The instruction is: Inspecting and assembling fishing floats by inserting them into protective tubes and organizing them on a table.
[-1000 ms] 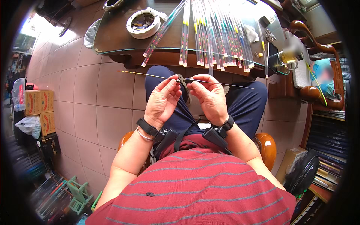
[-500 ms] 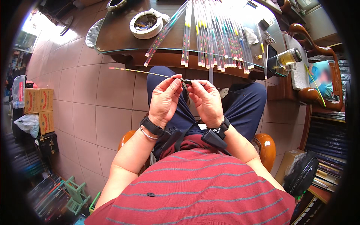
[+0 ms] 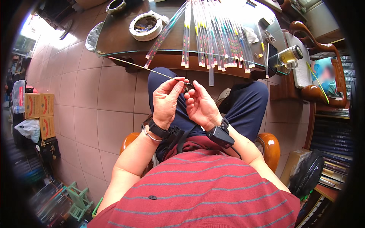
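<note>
You sit on a wooden chair [image 3: 270, 146] with both hands raised over your lap, and the work is a long thin rod [image 3: 146, 68], pale with dark bands, that slants up and away to your left. Your left hand [image 3: 167, 100] has its grip clamped on the near end of the rod, thumb and forefinger pinching it just where it stops, so the rest of its length hangs free over the tiled floor [image 3: 102, 102] and under the bench edge. Held this way the near tip is steady right in front of your eyes. Your right hand [image 3: 200, 104] sits just beside the left, fingers curled toward the same tip; whether its grip is pinched on something small there or merely close to it, you cannot tell from here.

On the glass-topped bench [image 3: 118, 38] ahead lies a fan of clear tubes with coloured floats [image 3: 215, 38], laid side by side within reach, a round white ashtray [image 3: 145, 26] to their left and a small glass jar [image 3: 289, 56] at the right.

Against the frames just before, the rod has swung steeper and further left, no longer near level across your knees, and your hands have drawn closer together.
</note>
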`<state>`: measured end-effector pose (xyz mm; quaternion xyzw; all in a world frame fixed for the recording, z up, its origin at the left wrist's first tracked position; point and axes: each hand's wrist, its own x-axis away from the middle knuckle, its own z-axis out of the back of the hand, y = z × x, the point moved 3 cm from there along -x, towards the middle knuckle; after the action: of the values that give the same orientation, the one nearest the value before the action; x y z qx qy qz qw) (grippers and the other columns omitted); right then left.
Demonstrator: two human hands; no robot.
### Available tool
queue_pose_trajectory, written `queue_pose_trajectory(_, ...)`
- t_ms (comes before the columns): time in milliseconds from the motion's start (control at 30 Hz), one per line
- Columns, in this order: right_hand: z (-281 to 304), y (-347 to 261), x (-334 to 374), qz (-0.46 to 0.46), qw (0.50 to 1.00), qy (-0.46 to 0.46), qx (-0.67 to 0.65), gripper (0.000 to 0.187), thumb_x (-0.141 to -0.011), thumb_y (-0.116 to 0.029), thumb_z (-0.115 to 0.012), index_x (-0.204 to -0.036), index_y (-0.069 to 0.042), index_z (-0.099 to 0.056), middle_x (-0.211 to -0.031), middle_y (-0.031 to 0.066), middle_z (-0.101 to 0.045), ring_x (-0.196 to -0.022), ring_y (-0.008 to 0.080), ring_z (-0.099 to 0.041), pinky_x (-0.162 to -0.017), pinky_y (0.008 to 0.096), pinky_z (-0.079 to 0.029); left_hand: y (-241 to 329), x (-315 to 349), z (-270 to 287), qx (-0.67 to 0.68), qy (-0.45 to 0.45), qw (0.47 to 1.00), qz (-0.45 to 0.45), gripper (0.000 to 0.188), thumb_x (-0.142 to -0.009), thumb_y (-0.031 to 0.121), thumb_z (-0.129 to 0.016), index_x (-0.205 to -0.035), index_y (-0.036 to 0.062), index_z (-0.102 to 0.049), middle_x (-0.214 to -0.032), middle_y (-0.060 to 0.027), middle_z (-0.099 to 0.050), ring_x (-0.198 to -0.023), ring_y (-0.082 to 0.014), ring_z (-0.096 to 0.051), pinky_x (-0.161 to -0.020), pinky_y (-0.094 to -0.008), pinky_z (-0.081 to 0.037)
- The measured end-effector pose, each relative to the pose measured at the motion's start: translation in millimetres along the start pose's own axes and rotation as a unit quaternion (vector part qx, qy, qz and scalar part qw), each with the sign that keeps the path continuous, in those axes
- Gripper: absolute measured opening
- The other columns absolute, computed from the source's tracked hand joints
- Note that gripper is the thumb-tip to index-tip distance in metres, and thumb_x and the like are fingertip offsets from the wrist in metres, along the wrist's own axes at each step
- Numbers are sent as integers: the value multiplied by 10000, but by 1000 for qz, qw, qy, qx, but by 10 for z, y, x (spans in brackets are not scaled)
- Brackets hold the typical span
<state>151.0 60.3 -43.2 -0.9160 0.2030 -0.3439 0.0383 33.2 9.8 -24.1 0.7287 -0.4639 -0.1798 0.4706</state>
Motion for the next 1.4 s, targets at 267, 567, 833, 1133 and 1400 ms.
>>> queue_pose_trajectory(267, -294, -287, 387, 313, 808, -42, 497, 178, -834, -173, -741, -856, -46, -618, -777, 65, -654, -629, 153, -616, -574, 277, -501, 32, -64, 97, 20, 33, 999, -32, 165, -918, 58, -633, -1068, 0, -670, -969, -69, -703, -851, -92, -626, -781, -215, -490)
queue_pose_trajectory(567, -433, -432, 264, 454, 543, -12, 706, 207, -785, -101, -713, -935, -34, -587, -846, 122, -610, -795, 295, -618, -714, 369, -496, 21, -60, 78, 14, 7, 1000, -17, 175, -921, 52, -621, -1086, 5, -659, -993, -83, -690, -889, -128, -643, -818, -234, -511)
queue_pose_trajectory(833, -416, -429, 201, 424, 583, -78, 689, 165, -833, -122, -684, -933, -18, -603, -847, 145, -635, -792, 314, -630, -702, 374, -500, 1, -86, 143, 23, 8, 1000, -6, 171, -918, 56, -628, -1078, 11, -669, -981, -70, -689, -883, -119, -637, -809, -228, -508)
queue_pose_trajectory(1133, -423, -409, 198, 439, 568, -18, 695, 173, -790, -100, -712, -872, -38, -573, -780, 145, -631, -720, 320, -637, -636, 379, -502, 3, -99, 147, 110, 5, 992, 60, 176, -900, 67, -660, -1065, 13, -684, -971, -53, -701, -822, -76, -616, -757, -195, -481)
queue_pose_trajectory(1400, -472, -393, 245, 480, 505, -9, 717, 164, -806, -92, -731, -887, -23, -606, -778, 115, -645, -676, 249, -650, -605, 326, -506, -2, -87, 149, 98, 19, 994, 42, 176, -893, 65, -666, -1061, 18, -687, -982, -48, -700, -819, -75, -611, -762, -195, -489)
